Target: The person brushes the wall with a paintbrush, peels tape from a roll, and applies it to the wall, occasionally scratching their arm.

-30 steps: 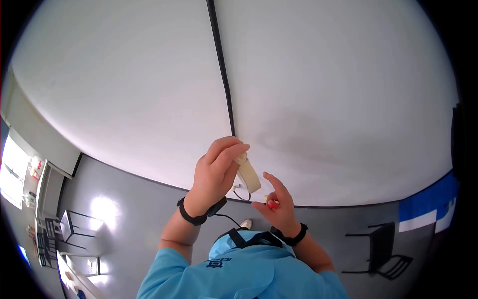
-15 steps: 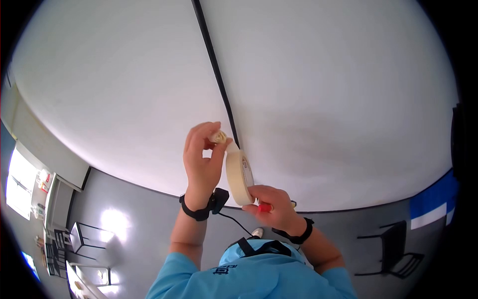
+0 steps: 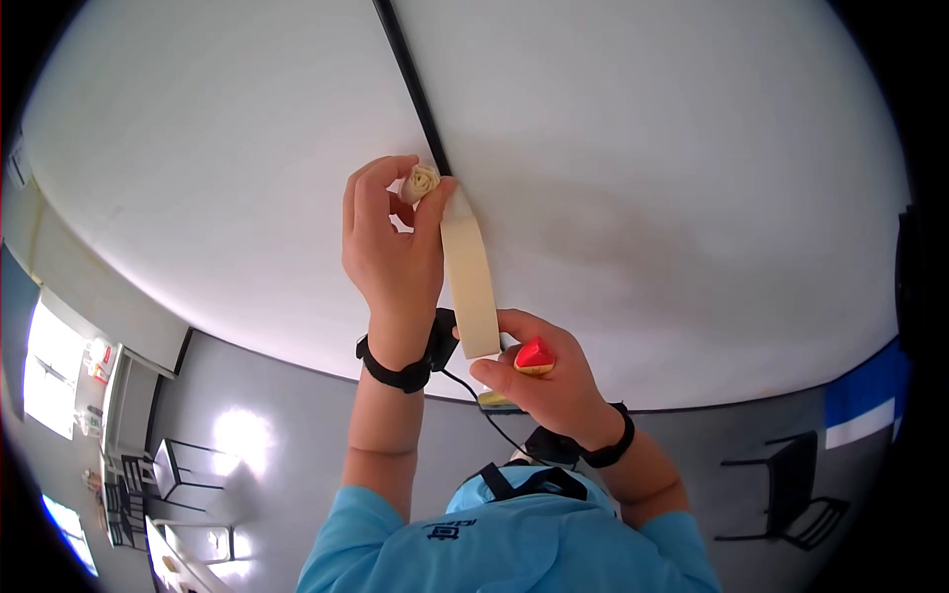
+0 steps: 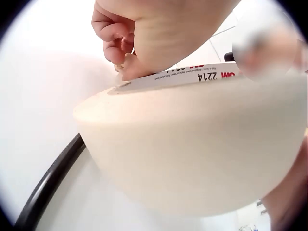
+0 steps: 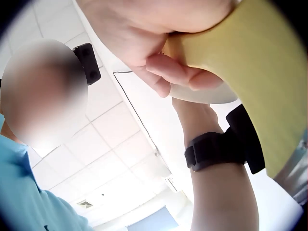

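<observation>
My left hand (image 3: 395, 237) is raised against the white wall and holds a crumpled wad of masking tape (image 3: 421, 182) in its curled fingers. Its thumb presses a pale tape strip (image 3: 458, 205) where a black cable-like strip (image 3: 410, 79) ends. From there hangs a roll of masking tape (image 3: 470, 287), its printed core (image 4: 192, 79) showing in the left wrist view. My right hand (image 3: 559, 381) is at the roll's lower end, thumb and forefinger around it. It also grips a tool with a red end (image 3: 535, 354) and a curved yellow body (image 5: 260, 72); its kind I cannot tell.
The white wall (image 3: 672, 198) fills the space ahead, with grey floor (image 3: 297, 395) below. A black chair (image 3: 791, 494) stands at right, and several chairs and a table are at left. A thin cable (image 3: 474, 395) hangs from the left wrist camera.
My left hand has moved up along the black strip, with the wad now visible in its fingers. My right hand has come to the roll, which hangs higher on a short stretch of tape.
</observation>
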Action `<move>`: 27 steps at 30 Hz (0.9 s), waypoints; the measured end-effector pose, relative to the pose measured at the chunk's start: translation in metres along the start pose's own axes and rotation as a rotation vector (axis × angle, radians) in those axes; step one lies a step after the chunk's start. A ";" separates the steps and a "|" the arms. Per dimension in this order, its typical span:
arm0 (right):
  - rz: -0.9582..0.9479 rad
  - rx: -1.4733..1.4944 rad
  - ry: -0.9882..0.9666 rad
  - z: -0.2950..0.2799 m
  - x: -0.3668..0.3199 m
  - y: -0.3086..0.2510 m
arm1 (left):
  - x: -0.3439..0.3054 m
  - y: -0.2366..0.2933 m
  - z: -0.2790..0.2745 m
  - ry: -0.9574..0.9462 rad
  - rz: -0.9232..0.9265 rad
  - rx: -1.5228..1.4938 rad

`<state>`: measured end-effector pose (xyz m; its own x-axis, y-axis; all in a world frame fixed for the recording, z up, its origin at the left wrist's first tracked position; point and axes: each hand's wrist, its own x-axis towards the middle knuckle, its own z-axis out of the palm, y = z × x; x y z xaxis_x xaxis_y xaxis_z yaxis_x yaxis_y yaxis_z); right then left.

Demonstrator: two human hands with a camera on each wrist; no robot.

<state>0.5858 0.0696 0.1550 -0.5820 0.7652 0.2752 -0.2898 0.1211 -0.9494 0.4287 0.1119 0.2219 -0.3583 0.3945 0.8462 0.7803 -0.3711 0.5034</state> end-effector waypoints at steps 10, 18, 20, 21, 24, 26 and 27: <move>0.028 0.074 -0.019 -0.003 -0.025 0.016 | -0.025 -0.004 -0.012 0.108 0.084 -0.071; -0.124 -0.149 0.007 -0.005 -0.022 0.014 | -0.028 -0.021 -0.003 0.212 0.472 -0.009; -0.129 -0.163 -0.021 -0.004 -0.023 0.020 | -0.034 -0.026 -0.001 0.201 0.516 -0.001; -0.119 -0.138 -0.006 -0.003 -0.025 0.025 | -0.037 -0.026 0.000 0.192 0.561 0.005; -0.076 -0.110 0.010 -0.002 -0.029 0.030 | -0.042 -0.025 0.000 0.146 0.455 -0.020; -0.043 -0.102 0.011 -0.003 -0.032 0.033 | -0.045 -0.027 0.000 0.129 0.414 -0.014; -0.003 -0.042 0.022 -0.002 -0.034 0.035 | -0.045 -0.028 0.000 0.113 0.376 -0.009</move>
<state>0.5967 0.0488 0.1119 -0.5642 0.7786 0.2747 -0.2584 0.1495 -0.9544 0.4228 0.1046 0.1694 -0.1030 0.1350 0.9855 0.8634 -0.4798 0.1560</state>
